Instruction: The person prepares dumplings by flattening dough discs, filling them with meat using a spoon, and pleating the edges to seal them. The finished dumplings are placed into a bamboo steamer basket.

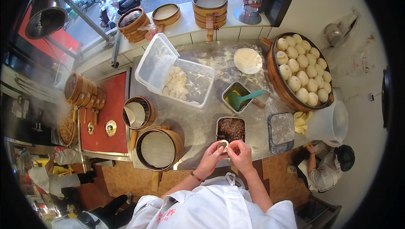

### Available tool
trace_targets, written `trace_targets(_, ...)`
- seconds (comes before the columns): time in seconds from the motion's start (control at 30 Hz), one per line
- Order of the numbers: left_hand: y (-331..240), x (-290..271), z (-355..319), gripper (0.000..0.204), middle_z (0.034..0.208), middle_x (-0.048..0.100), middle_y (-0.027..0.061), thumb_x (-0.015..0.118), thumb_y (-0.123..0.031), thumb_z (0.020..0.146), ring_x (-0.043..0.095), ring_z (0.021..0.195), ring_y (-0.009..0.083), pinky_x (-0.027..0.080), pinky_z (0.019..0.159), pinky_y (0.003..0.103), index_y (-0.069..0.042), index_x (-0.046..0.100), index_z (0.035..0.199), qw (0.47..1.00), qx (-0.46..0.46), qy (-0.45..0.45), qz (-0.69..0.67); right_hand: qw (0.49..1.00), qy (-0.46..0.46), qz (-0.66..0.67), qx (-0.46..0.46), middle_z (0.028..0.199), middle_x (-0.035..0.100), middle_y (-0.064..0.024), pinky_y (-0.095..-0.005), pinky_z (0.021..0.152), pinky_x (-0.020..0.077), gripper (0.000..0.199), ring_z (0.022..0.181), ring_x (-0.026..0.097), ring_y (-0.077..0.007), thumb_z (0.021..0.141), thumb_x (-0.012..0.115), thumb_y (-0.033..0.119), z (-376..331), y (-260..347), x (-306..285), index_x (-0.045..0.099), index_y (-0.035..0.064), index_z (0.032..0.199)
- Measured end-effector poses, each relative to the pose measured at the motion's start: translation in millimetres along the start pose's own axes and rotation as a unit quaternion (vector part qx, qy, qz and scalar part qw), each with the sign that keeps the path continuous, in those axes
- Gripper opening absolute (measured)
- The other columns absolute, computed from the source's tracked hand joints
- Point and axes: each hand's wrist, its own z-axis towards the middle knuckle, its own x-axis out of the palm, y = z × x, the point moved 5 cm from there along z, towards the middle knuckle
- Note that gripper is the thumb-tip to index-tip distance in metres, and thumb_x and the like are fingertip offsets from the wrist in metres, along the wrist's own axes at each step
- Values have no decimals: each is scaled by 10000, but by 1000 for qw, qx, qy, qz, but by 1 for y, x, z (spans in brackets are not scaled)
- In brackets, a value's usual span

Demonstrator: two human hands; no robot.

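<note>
100% busy pinching a small white filled dough round [223,145] with left hand [209,156] and right hand [241,156], just by a rectangular metal tray [230,117] of crumbly brown filling [230,128].

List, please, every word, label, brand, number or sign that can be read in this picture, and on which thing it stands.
No text here is clear enough to quote.
White cloth jacket of the camera wearer: red characters, too small and slanted to read surely.
Clear plastic bag by the right wall: small red print, too blurred to read.
</note>
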Motion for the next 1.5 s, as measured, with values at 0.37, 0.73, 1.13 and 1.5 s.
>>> trace_targets(0.37, 3, -6, 4, 340, 1202, 589, 51, 510, -64, 1027, 600, 1084, 124, 561, 923, 299, -16, 497, 1363, 981, 79, -77, 159, 991, -18, -90, -102, 819, 622, -108, -371, 582, 514, 93, 665, 635, -277, 820, 711, 62, 4, 17, 8, 657, 35, 890)
trace_targets(0.73, -8, 0, 2, 319, 1075, 652, 41, 549, -15, 982, 615, 946, 86, 544, 808, 256, -13, 562, 1301, 950, 108, -57, 288, 982, 7, -118, -150, 832, 622, -111, -385, 597, 523, 119, 708, 642, -304, 815, 715, 50, 8, 23, 2, 639, 44, 906)
trace_targets(1.13, -19, 5, 0, 449, 1256, 620, 95, 440, -332, 1073, 603, 1165, 196, 497, 1027, 408, -15, 502, 1386, 994, -59, 41, -82, 997, -8, -34, -75, 785, 605, -63, -277, 533, 464, 71, 610, 583, -143, 838, 714, 22, 5, 12, -2, 655, 25, 877)
trace_targets(1.5, -6, 0, 2, 374, 1293, 598, 80, 499, -184, 1060, 589, 1180, 170, 523, 1007, 357, -8, 503, 1390, 996, 26, -29, 82, 998, -19, -18, -61, 779, 597, -54, -268, 539, 461, 76, 615, 575, -126, 846, 713, 27, 2, 9, 3, 659, 30, 899)
